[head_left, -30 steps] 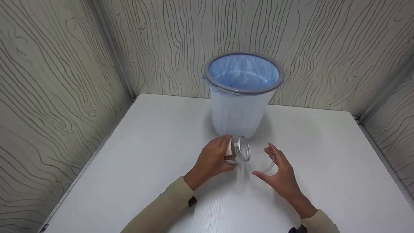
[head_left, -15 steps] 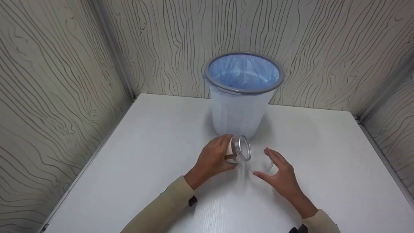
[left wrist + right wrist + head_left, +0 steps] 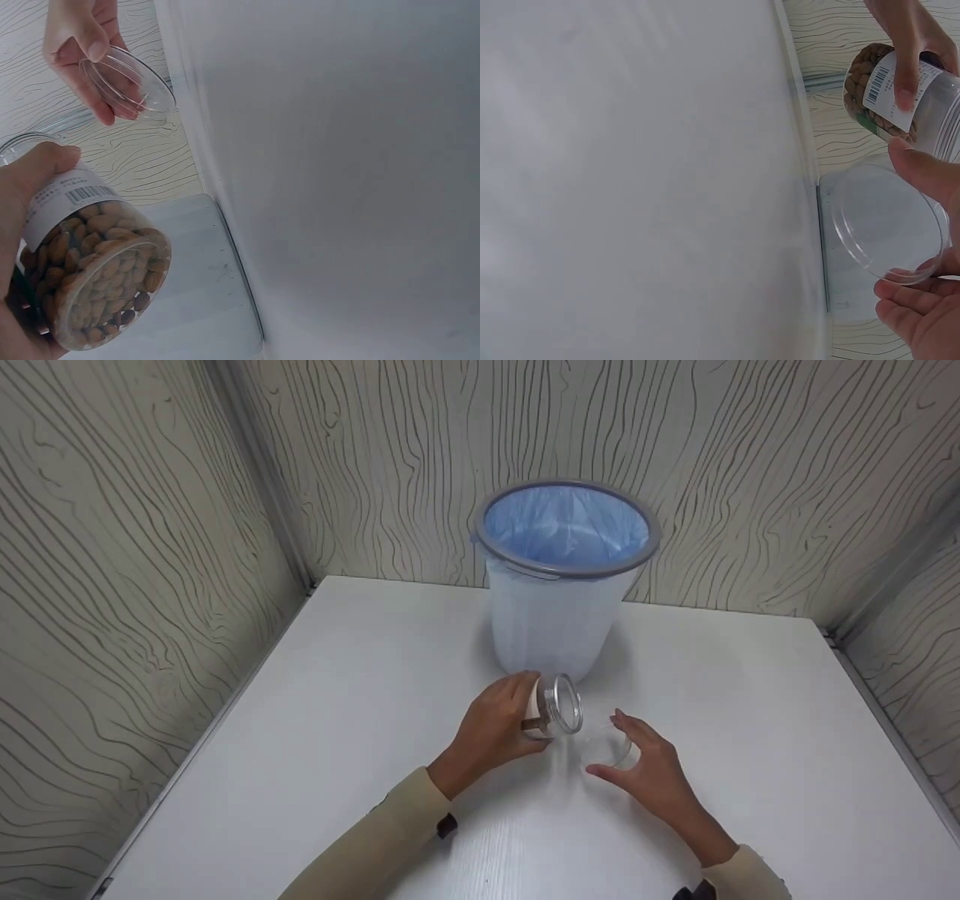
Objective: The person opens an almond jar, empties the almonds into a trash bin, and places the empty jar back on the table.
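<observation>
At frame centre, left hand [image 3: 491, 727] grips the rigid, slippery almond jar [image 3: 553, 710] round its label; right hand [image 3: 646, 769] pinches its light clear lid [image 3: 609, 744].

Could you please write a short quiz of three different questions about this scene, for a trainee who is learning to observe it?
1. True or false: the clear lid sits on the jar.
2. Which hand grips the jar? A) left hand B) right hand C) both
3. Fill in: behind the hands, on the white table, stands a bin lined with a ____ bag.

Key
1. False: the right hand holds the lid apart from the jar, whose mouth is open.
2. A: the left hand grips the tilted jar of nuts round its labelled body.
3. Blue.
</observation>
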A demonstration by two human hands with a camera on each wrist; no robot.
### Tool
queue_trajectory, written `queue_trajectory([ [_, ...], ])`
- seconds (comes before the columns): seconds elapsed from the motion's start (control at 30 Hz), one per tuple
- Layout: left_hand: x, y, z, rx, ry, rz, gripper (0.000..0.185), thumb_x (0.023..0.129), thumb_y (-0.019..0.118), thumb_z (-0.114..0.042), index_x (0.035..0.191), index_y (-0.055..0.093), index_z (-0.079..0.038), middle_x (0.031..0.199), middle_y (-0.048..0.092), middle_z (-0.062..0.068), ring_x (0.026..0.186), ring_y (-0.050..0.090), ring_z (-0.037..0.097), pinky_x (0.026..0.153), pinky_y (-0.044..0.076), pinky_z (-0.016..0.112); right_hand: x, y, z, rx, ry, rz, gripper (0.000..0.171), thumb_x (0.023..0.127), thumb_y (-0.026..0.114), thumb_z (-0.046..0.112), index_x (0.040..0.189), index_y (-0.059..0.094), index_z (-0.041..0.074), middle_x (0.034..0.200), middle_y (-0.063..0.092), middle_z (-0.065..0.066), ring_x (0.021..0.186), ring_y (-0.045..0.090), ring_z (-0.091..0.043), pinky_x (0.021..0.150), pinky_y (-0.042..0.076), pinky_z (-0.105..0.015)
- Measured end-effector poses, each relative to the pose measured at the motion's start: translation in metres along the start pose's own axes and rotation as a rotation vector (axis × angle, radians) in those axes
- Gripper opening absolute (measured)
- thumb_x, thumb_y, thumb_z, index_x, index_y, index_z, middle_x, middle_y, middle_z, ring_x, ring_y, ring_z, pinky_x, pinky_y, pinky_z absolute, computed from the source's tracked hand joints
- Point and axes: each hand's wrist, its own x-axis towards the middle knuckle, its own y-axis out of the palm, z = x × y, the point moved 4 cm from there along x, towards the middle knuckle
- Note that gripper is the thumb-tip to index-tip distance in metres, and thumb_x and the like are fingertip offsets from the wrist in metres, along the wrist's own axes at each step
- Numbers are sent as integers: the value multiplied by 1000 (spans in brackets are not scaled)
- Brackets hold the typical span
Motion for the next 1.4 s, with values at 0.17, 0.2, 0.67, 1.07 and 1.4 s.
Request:
queue_trajectory([
  [0.17,0,1,1,13,0,5,92,71,89,-49,141,49,-5,132,62,6,121,62,20,106,48,32,0,1,-1,0,25,28,97,66,94,39,141,54,-7,136,62,-20,129,56,-39,102,48,-52],
  [0.2,0,1,1,13,1,3,92,71,89,-49,141,50,-5,132,62,6,121,62,20,106,48,32,0,2,-2,0,31,36,97,66,94,39,141,53,-7,136,61,-21,129,56,-40,102,48,-53],
  [0.67,-4,3,4,-30,-22,-4,88,72,89,-46,140,49,-8,132,62,5,121,61,19,106,47,31,-2,2,-3,-35,99,125,95,68,93,39,141,53,-8,141,57,-24,134,50,-43,106,43,-56],
  [1.07,-3,1,3,10,1,-23,92,69,90,-48,140,50,-5,131,63,5,120,62,20,105,49,32,-5,1,-8,-71,95,166,92,71,93,36,140,53,-10,142,54,-27,133,50,-45,108,42,-56],
  [1.4,-3,1,3,-12,0,-35,91,68,91,-45,139,50,-4,131,63,6,121,62,20,105,49,32,-7,2,-12,-74,126,223,92,71,93,30,141,50,-13,142,53,-30,134,48,-47,110,39,-57],
])
